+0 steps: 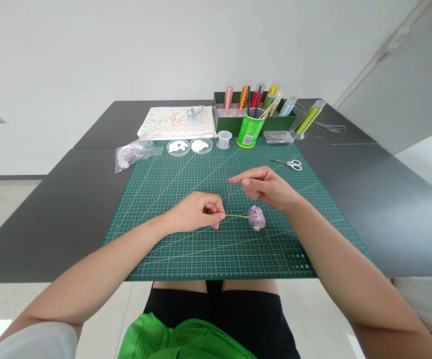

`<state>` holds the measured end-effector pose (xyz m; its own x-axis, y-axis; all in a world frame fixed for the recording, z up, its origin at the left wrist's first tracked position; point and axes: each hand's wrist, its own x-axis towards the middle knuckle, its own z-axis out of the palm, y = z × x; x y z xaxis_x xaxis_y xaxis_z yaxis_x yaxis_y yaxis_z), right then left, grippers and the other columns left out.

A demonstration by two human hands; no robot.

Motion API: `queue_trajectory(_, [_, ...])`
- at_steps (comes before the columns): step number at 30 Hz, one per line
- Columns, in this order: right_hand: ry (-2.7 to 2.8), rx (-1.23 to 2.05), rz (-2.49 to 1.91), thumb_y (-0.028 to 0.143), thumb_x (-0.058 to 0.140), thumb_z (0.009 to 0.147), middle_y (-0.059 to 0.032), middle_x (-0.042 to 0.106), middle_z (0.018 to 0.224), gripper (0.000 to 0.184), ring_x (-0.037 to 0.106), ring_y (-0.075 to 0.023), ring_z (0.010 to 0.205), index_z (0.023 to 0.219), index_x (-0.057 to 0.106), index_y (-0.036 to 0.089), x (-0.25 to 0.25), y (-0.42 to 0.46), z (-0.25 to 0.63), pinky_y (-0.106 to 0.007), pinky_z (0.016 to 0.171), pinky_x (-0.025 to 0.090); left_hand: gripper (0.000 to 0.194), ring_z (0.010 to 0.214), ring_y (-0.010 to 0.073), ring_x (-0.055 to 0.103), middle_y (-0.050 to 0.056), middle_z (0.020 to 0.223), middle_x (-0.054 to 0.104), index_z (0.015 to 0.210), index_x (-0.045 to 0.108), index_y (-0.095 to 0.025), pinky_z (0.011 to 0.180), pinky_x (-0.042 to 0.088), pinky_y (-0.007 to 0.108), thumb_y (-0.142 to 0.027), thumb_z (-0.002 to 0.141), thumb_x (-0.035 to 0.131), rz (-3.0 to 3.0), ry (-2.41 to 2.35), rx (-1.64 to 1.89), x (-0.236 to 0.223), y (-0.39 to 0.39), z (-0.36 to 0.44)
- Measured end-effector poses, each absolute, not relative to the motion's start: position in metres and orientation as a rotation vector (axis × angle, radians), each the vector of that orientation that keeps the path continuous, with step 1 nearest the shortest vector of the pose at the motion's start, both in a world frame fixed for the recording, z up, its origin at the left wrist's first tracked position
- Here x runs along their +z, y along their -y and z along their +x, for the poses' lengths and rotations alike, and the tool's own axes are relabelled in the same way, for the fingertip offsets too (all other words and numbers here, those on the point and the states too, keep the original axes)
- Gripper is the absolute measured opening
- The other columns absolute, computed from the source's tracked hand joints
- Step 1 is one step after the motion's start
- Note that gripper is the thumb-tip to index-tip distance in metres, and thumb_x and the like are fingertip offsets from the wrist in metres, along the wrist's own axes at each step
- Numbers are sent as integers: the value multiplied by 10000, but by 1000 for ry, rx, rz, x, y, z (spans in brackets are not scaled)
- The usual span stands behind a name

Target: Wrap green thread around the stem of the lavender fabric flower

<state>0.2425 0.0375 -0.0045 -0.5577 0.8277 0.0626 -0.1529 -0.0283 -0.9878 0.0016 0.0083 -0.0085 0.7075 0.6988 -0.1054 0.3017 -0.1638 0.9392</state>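
My left hand (201,212) pinches the thin green stem of a pale purple artificial flower (256,218) between thumb and fingertips. The stem runs to the right, and the bloom faces right, just above the green cutting mat (186,254). Above and to the right of the stem is my right hand (264,185), apart from the flower. Its forefinger points left, the thumb presses close to it and the other fingers are curled. Anything in that pinch is too small to make out. A faint yellowish thread seems to trail from near the bloom towards the mat's front edge.
Behind lie white-handled scissors (294,164), two dishes of white pieces (189,146), a clear spool (223,140), a green can (251,130) with sticks and a plastic bag (131,153). Farther back are paper sheets (163,130), a green box (234,123) and a thread tube (309,119).
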Motion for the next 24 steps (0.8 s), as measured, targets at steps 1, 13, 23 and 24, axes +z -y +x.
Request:
queue_trajectory(1, [1507, 1680, -732, 440, 792, 845, 96, 280, 491, 292, 199, -63, 464, 1013, 845, 206, -6, -38, 242, -245, 447, 144, 141, 563, 113, 634, -11, 638, 723, 782, 633, -185, 553, 418, 217, -275, 885, 669, 1717, -777, 428, -9, -8, 1])
queue_trajectory(13, [1577, 1666, -904, 440, 728, 905, 105, 277, 511, 383, 192, -70, 477, 1168, 802, 171, -23, -43, 236, -251, 457, 124, 241, 584, 103, 660, -12, 634, 701, 788, 626, -168, 599, 508, 216, -339, 876, 771, 1465, -586, 486, -4, -9, 0])
queue_trajectory(23, [1871, 1487, -1093, 504, 715, 880, 59, 430, 547, 425, 313, -94, 537, 1105, 824, 160, -22, -43, 234, -270, 519, 210, 293, 559, 114, 663, -3, 609, 715, 777, 618, -178, 588, 532, 225, -408, 855, 782, 1463, -739, 884, 2, -17, -6])
queue_trajectory(24, [1880, 1490, -1094, 510, 711, 877, 59, 431, 548, 436, 316, -95, 540, 1105, 825, 156, -21, -43, 234, -272, 526, 213, 287, 555, 114, 661, -6, 600, 711, 773, 617, -181, 585, 527, 224, -403, 851, 780, 1474, -765, 926, 2, -18, -6])
